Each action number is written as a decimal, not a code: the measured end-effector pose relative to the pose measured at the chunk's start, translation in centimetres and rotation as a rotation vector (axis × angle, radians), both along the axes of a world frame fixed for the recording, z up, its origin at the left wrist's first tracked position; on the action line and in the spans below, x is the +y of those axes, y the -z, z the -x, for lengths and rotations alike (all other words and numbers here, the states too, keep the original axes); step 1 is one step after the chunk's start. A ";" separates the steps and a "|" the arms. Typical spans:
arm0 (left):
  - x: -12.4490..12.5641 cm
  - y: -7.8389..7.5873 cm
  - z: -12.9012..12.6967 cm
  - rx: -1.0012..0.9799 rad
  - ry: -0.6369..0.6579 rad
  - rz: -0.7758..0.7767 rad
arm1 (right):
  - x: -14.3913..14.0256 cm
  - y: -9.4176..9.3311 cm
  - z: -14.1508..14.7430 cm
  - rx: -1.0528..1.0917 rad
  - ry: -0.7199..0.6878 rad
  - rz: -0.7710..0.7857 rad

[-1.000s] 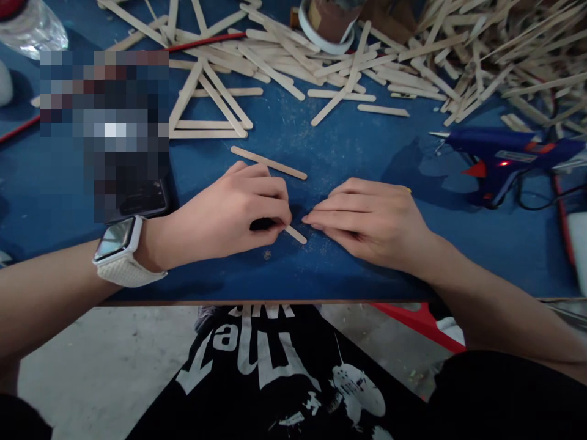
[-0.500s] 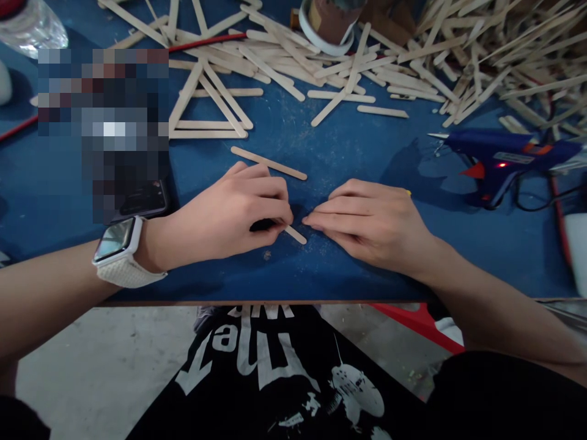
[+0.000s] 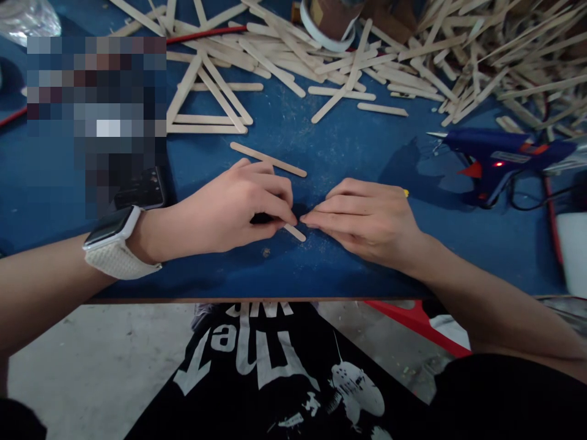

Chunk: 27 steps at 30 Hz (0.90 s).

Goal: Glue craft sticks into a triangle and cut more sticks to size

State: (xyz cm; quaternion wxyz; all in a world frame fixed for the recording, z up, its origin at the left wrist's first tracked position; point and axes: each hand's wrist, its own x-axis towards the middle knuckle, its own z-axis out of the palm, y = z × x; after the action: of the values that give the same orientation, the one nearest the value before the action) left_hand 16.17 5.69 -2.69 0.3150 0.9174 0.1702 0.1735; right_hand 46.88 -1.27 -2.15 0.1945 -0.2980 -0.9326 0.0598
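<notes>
A short wooden stick (image 3: 295,233) is pinched by the curled fingers of the left hand (image 3: 229,211), and only its end is seen, pointing out below the fingertips on the blue table (image 3: 348,153). The right hand (image 3: 367,220) is laid flat with fingers closed together, its fingertips touching those of the left hand just above the stick, with nothing seen held in it. A loose stick (image 3: 268,159) lies just behind the left hand, a stick triangle (image 3: 208,104) farther back, and a blue glue gun (image 3: 499,159) is placed well apart on the right.
</notes>
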 end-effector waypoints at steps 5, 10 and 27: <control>0.0 -0.2 -0.2 0.008 0.002 0.025 | 0.0 -0.1 0.4 0.015 -0.002 -0.021; -0.1 -0.3 -0.3 0.015 -0.005 0.020 | 0.1 0.1 0.7 0.084 -0.033 -0.056; -0.1 0.4 -0.1 -0.023 -0.013 0.006 | 0.7 -1.0 -0.4 -0.065 -0.009 -0.054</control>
State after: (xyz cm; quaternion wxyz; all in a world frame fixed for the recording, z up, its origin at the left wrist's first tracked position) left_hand 16.25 5.55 -3.08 0.3187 0.9133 0.1730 0.1854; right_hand 47.26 -0.57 -1.12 0.1719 -0.2901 -0.9411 0.0257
